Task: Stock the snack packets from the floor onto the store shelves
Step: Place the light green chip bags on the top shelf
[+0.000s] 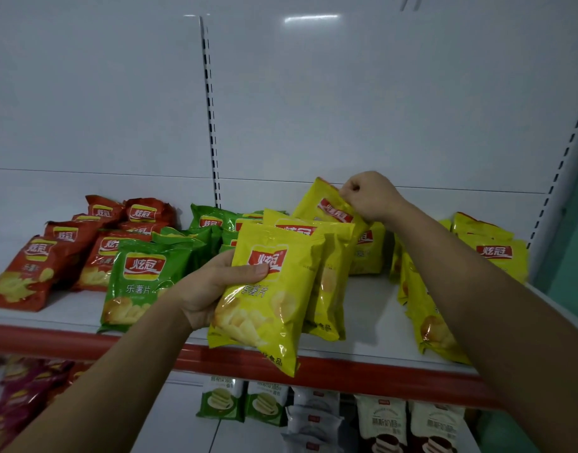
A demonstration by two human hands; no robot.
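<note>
A glossy yellow crisp packet with a red logo is being held above the shelf front by the left hand, grip wrapped round it. A second yellow packet is being pinched farther back on the shelf by the right hand, grip closed on its top edge.

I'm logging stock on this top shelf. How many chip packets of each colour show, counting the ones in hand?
red packets: 7
green packets: 4
yellow packets: 7
Total: 18
These are the fewest I can tell apart. The packets overlap, so more may lie hidden.
</note>
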